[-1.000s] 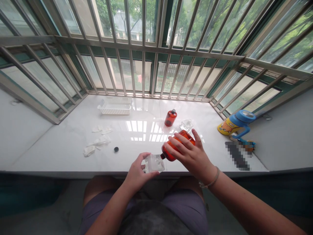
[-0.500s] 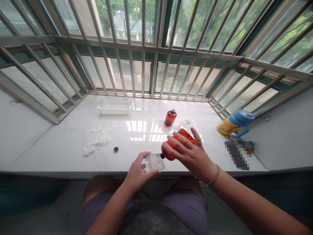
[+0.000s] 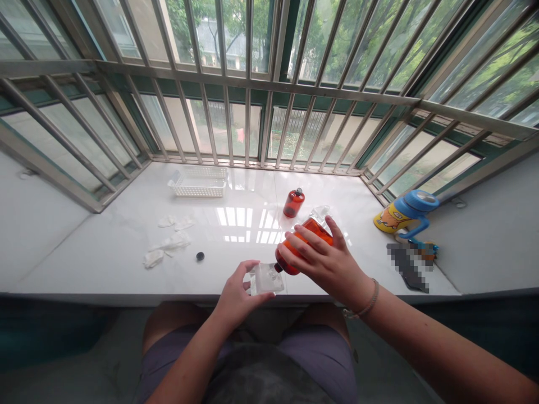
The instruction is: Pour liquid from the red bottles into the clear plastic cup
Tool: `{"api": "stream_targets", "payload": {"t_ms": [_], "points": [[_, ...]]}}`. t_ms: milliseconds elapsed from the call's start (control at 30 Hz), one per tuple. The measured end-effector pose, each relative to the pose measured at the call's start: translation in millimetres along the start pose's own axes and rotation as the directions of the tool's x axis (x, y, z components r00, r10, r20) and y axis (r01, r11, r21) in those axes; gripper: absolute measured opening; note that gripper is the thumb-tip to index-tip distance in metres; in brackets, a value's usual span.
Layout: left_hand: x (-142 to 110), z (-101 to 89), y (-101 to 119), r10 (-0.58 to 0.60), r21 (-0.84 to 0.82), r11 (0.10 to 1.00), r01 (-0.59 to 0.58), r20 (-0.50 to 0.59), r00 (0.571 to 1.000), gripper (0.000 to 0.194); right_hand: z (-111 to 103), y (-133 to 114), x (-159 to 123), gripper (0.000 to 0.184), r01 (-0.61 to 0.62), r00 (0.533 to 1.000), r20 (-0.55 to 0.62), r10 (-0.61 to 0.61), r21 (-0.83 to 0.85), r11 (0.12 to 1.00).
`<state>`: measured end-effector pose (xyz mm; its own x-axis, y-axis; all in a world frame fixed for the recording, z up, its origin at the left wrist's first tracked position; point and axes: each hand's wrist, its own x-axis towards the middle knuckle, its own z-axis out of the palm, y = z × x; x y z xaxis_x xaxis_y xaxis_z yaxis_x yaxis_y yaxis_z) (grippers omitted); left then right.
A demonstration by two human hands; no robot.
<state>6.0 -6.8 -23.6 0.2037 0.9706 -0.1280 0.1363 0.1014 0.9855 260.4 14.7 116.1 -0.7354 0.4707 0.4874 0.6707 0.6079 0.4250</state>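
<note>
My left hand is closed round the sides of a small clear container at the front edge of the white counter. In my right hand is an amber bottle, tipped so that its dark neck points down and left. The neck sits at the container's upper right corner; whether liquid is flowing I cannot tell. Behind it, a second amber bottle stands upright with a dark cap on. A loose black cap lies to the left of my left hand.
A white perforated basket stands by the window bars. Crumpled white tissues lie on the left. Clear plastic is behind the tilted bottle. On the right are a blue and yellow cup with a handle and a blurred dark object.
The tilted bottle and my right hand have shifted very slightly to the left. My left hand and the clear container have stayed in place.
</note>
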Motion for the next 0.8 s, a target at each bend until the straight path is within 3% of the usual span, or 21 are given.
{"api": "stream_targets", "payload": {"t_ms": [433,800], "points": [[0.8,0.3,-3.4,0.010,-0.012,1.000,-0.010,-0.002,1.000,0.078,-1.2,-0.1,3.0,0.041,0.019,1.000,-0.001,-0.019,0.069,0.997],[1.7,1.3,-6.6,0.010,-0.010,1.000,-0.010,0.005,1.000,0.078,-3.7,2.5,7.1,0.038,0.086,0.996,0.029,-0.085,-0.028,0.996]]}}
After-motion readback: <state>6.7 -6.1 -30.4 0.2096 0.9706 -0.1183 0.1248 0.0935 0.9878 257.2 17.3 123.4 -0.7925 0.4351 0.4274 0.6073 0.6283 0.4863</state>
